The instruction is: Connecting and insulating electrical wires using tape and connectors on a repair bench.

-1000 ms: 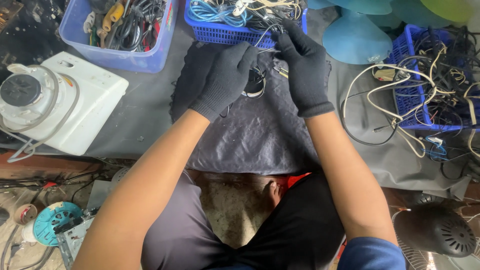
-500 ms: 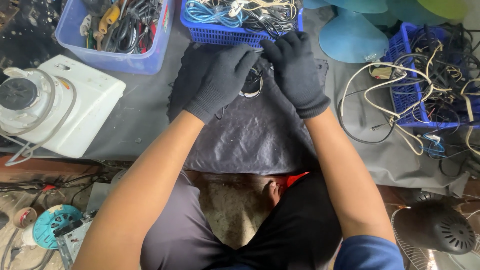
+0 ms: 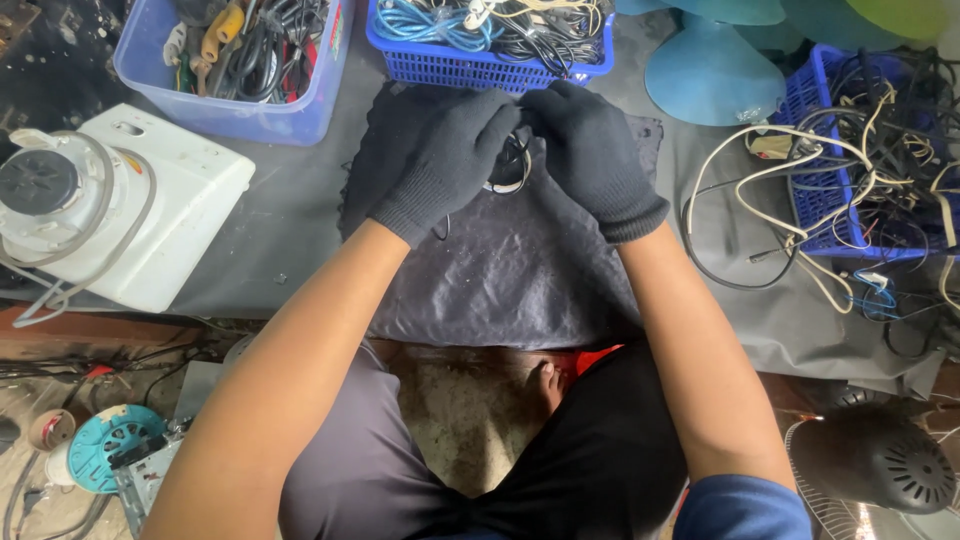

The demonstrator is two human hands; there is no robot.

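Black-gloved hands, left (image 3: 450, 160) and right (image 3: 592, 155), both curled shut around a small wire coil (image 3: 512, 172).

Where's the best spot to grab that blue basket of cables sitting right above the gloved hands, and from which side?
Probably by the near long rim of the blue basket, coming from the front, where both gloved hands, left hand and right hand, are already close. The rim is straight and bare there, while loose cables pile over the top and would likely snag a grasp from above.
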